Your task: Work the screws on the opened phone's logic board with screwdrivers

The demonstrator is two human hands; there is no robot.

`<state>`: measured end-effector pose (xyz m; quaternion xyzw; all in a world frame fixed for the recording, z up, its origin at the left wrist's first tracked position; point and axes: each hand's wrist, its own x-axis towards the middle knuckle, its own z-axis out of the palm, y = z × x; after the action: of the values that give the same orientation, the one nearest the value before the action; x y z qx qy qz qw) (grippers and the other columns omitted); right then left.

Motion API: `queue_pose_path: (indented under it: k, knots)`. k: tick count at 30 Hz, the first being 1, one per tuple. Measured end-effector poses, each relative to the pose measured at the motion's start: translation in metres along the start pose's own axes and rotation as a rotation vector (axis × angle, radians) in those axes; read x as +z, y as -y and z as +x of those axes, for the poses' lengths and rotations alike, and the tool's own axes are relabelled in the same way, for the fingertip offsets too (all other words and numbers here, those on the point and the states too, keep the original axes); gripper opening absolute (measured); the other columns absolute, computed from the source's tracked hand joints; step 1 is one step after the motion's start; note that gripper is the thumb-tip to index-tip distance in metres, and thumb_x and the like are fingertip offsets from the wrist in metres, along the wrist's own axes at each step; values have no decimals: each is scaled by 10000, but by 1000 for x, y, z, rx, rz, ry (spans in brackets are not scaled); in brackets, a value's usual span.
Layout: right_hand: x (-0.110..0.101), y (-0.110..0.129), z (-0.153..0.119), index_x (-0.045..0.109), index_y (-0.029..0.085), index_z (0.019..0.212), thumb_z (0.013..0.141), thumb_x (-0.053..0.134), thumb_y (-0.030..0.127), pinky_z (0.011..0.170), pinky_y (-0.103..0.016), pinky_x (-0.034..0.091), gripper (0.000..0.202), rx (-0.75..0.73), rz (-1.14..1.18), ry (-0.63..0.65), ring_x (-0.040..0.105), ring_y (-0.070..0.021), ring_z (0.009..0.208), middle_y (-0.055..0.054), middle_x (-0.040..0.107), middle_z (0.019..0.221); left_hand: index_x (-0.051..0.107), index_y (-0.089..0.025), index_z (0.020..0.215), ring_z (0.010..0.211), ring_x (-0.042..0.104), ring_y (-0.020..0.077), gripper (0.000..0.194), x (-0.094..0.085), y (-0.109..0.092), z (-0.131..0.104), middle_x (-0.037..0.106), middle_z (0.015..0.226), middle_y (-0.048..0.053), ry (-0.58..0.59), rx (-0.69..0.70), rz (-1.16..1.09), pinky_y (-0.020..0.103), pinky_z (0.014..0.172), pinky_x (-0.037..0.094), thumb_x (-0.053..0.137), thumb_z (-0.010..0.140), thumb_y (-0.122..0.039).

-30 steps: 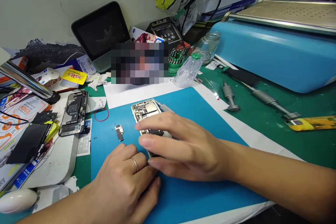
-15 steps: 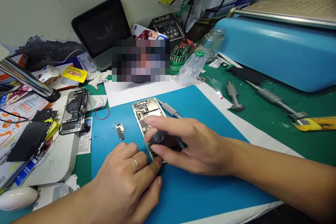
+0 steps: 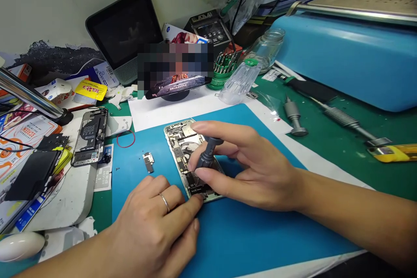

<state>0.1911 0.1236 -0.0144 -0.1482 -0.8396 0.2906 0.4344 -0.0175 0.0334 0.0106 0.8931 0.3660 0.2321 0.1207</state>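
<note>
An opened smartphone [image 3: 177, 140] lies on the blue mat, its inner parts showing. Curled, with the index fingertip pressed on the phone's lower edge, my left hand [image 3: 159, 213] holds it against the mat. Over the phone's middle, my right hand [image 3: 250, 169] has a dark grey screwdriver [image 3: 207, 156] between thumb and fingers. The driver stands tilted; where its tip meets the phone is hidden. Left of the phone sits a small metal shield plate [image 3: 148, 162], with tiny screws [image 3: 117, 168] near it.
The blue mat [image 3: 260, 239] covers the middle of the desk. Another opened phone [image 3: 89, 137] and a red rubber band [image 3: 125, 139] are at the left. A bit holder [image 3: 221, 71], a clear plastic case [image 3: 241, 82], a grey tool [image 3: 295, 117] and a yellow cutter [image 3: 395, 153] stand or lie beyond.
My right hand and the screwdriver have shifted right and up, uncovering more of the phone. The silver tool beside the phone is now hidden behind that hand. My left hand stays at the phone's edge.
</note>
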Motion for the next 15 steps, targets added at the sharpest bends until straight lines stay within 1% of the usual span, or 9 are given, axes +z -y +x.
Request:
queue_pose_path:
  k: [2, 4, 5, 7, 9, 12, 15]
  knots:
    - [-1, 0, 0, 353, 348, 1551, 981, 595, 125, 758, -288, 689, 657, 12, 69, -22, 732, -152, 820, -63, 646, 1362, 666, -133, 1275, 789, 579, 212, 315, -2, 0, 1, 687, 953, 90, -11, -12, -27, 388, 702, 485, 547, 983, -137]
    - [-2, 0, 0, 383, 352, 1539, 966, 607, 109, 778, -288, 688, 661, 21, 93, -23, 735, -155, 823, -48, 680, 1283, 653, -144, 1306, 985, 619, 244, 343, -5, -1, 1, 682, 1179, 133, -22, -11, -51, 430, 868, 534, 569, 973, -148]
    - [-2, 0, 0, 384, 353, 1539, 965, 608, 108, 781, -288, 688, 663, 25, 94, -22, 737, -156, 824, -46, 684, 1268, 648, -145, 1314, 1089, 608, 265, 353, -5, 0, 1, 660, 1267, 145, -20, -9, -59, 453, 953, 529, 585, 967, -163]
    - [-3, 0, 0, 379, 357, 1540, 967, 607, 112, 781, -291, 690, 663, 34, 95, -24, 741, -158, 828, -44, 685, 1266, 633, -146, 1340, 1231, 561, 299, 385, -6, 0, 0, 636, 1345, 148, -1, -5, -64, 490, 1066, 494, 611, 960, -203]
    - [-3, 1, 0, 375, 360, 1539, 971, 605, 117, 774, -293, 691, 659, 53, 101, -27, 743, -157, 830, -34, 688, 1241, 610, -155, 1378, 1294, 528, 318, 426, -5, 1, -1, 636, 1373, 137, 36, -15, -61, 516, 1108, 468, 624, 961, -241]
    - [-3, 2, 0, 374, 357, 1533, 970, 603, 107, 755, -282, 686, 657, 67, 120, -31, 737, -145, 818, -18, 687, 1192, 574, -145, 1425, 1338, 501, 331, 473, -3, 2, -3, 634, 1408, 127, 85, -25, -55, 537, 1130, 447, 622, 972, -274]
    - [-3, 3, 1, 379, 353, 1528, 961, 603, 88, 739, -280, 683, 665, 47, 118, -35, 732, -138, 814, -45, 649, 1339, 558, -118, 1439, 1340, 498, 327, 495, -3, 2, -3, 642, 1413, 116, 102, -25, -50, 522, 1120, 455, 623, 986, -306]
